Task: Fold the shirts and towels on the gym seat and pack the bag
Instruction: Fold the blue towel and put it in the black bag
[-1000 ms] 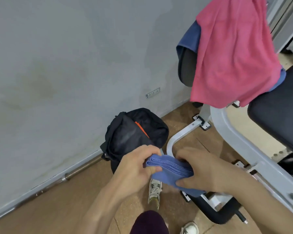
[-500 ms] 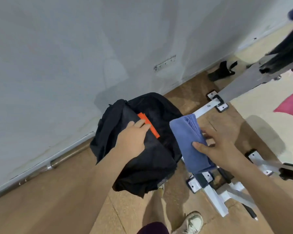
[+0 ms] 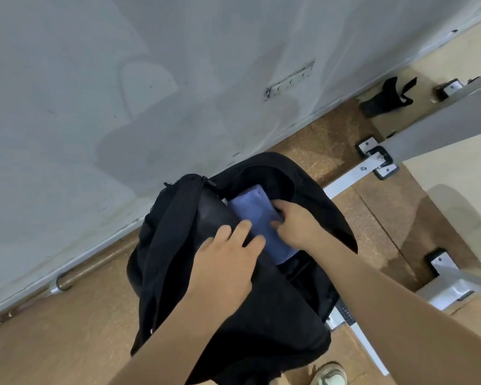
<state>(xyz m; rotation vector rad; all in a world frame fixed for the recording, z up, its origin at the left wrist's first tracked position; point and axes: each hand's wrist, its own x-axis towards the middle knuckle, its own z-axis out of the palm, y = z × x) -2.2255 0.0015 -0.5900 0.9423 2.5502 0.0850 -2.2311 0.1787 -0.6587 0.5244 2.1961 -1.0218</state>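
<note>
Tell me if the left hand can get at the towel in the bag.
Probably yes. The left hand presses on the bag right beside the towel, which lies uncovered in the open mouth; only the right hand grips its far edge.

Backpack (image 3: 175, 245): black throughout, plain; the inner panel is a slightly greyer black. Towel (image 3: 254, 215), in the backpack's opening: periwinkle blue, plain. Floor (image 3: 67, 329): brown, finely speckled like cork, with darker seams. Mat (image 3: 456, 168), toward the floor's right edge: pale beige, plain. Wall (image 3: 122, 79): light grey, mottled with darker grey stains and scuffs. Machine frame (image 3: 442, 126): grey-white tubing, white foot plates with black pads. Bar (image 3: 95, 264), along the floor's far edge: silver collar, shaft showing brown. Strap (image 3: 386, 98), near the floor's far right corner: black. Sneaker (image 3: 329, 375), at the floor's near edge: off-white with pale green panels.
</note>
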